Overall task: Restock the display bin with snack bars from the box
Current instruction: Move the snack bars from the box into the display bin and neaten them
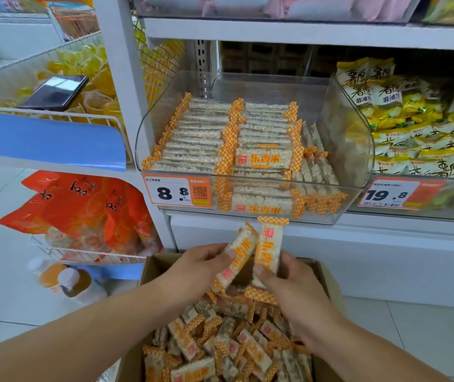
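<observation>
Both hands are raised over the open cardboard box (148, 267), each holding one snack bar. The left hand (198, 267) has its fingers and thumb curled round a tilted bar (235, 260), whose upper end leans toward the right hand. The right hand (289, 282) pinches an upright bar (269, 244) between thumb and fingers; its top edge reaches just below the front lip of the display bin. The two bars sit just beside each other, close to touching near their upper halves. Below both hands, the box holds a loose heap of snack bars (220, 346) in orange-checked wrappers. Directly above the hands, the clear display bin (358, 150) rests on the shelf and contains bars stacked in neat rows on its left and centre, with a few standing on edge at its right side. A price label (177, 192) reading 8.8 is fixed to the bin front, up and left of the left hand. Beyond the left hand, a wire basket holds orange bags (82, 210).
</observation>
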